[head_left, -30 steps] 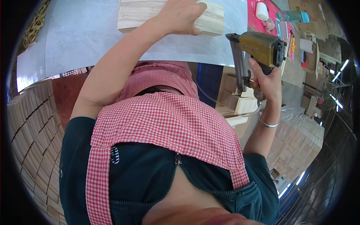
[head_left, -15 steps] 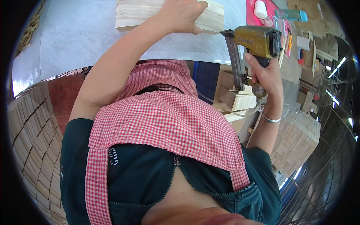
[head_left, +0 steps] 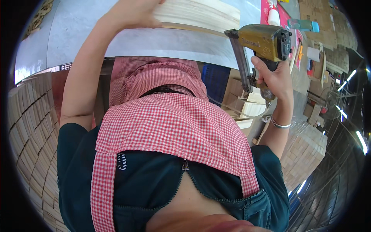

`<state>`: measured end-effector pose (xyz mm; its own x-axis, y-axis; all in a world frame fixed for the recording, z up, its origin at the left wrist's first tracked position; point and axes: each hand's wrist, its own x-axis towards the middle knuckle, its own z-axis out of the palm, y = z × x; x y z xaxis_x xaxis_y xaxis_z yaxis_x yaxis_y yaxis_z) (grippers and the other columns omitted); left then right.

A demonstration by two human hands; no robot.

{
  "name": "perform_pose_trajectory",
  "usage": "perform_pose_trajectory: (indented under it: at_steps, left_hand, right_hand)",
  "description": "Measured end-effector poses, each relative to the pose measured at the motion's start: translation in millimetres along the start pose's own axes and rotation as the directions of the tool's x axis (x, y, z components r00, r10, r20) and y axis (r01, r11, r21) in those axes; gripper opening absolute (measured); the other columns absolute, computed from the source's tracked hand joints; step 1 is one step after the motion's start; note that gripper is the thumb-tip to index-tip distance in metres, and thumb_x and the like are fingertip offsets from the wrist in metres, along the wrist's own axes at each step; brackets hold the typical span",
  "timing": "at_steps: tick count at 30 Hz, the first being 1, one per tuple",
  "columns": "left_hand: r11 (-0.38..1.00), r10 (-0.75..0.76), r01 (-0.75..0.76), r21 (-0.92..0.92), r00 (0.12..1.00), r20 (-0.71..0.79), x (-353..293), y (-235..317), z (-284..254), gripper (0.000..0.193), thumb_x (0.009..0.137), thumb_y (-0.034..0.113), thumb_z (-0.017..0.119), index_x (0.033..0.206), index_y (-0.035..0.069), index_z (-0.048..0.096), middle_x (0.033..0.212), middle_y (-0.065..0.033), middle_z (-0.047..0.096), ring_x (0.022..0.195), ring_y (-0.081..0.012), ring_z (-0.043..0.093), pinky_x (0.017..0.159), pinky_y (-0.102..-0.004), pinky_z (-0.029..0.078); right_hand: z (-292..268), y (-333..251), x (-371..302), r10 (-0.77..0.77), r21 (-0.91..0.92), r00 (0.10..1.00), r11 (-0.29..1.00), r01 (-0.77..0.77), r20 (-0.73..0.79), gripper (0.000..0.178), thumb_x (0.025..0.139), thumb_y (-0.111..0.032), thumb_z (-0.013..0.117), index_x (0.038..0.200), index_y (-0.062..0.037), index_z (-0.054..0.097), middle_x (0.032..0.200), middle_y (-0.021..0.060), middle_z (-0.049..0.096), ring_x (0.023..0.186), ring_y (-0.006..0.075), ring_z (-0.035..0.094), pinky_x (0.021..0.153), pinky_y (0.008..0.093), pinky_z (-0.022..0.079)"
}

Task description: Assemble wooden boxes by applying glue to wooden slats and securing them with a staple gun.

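Right hand [head_left: 275,77]: grip wrapped round scuffed yellow nail gun [head_left: 258,40]. Left hand [head_left: 133,14]: thumb and fingers apart at grained, rectangular wood block [head_left: 197,14]; can't tell if clamped. Surface [head_left: 174,43]: smooth, grey.

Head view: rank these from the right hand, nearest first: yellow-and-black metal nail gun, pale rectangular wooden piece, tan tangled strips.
From the right hand:
1. Yellow-and-black metal nail gun: in its grip.
2. Pale rectangular wooden piece: to the left, beside the left hand.
3. Tan tangled strips: farthest left, beyond the left hand.
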<state>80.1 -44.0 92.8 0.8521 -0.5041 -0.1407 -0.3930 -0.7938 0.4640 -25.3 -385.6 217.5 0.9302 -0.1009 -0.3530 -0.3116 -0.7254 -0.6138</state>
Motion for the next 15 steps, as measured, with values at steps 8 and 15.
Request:
perform_pose_trajectory:
  at_steps: [8, 15]
  left_hand:
    - [0.981, 0.087, -0.113, -0.157, 0.983, -0.162, 2, 18, 17, 0.043, 0.065, 0.027, 0.084, 0.094, 0.005, 0.06, 0.101, -0.0161, 0.06, 0.1, -0.0339, 0.058, 0.092, -0.0428, 0.047]
    - [0.973, 0.012, -0.027, -0.228, 0.998, -0.066, 3, 20, 20, 0.043, 0.066, 0.027, 0.084, 0.094, 0.006, 0.061, 0.101, -0.0159, 0.06, 0.101, -0.0338, 0.058, 0.093, -0.0428, 0.047]
  right_hand:
    - [17, -11, 8, -0.013, -0.007, 0.998, 1.0, 0.014, 0.055, 0.028, 0.09, -0.023, 0.079, 0.092, 0.0033, 0.07, 0.053, 0.0013, 0.056, 0.04, 0.0085, 0.048, 0.039, 0.0222, 0.037]
    - [28, -10, 6, -0.04, 0.043, 0.998, 0.998, 0.038, 0.038, 0.028, 0.09, -0.023, 0.079, 0.09, 0.0035, 0.07, 0.053, 0.0019, 0.056, 0.039, 0.0087, 0.047, 0.039, 0.0226, 0.037]
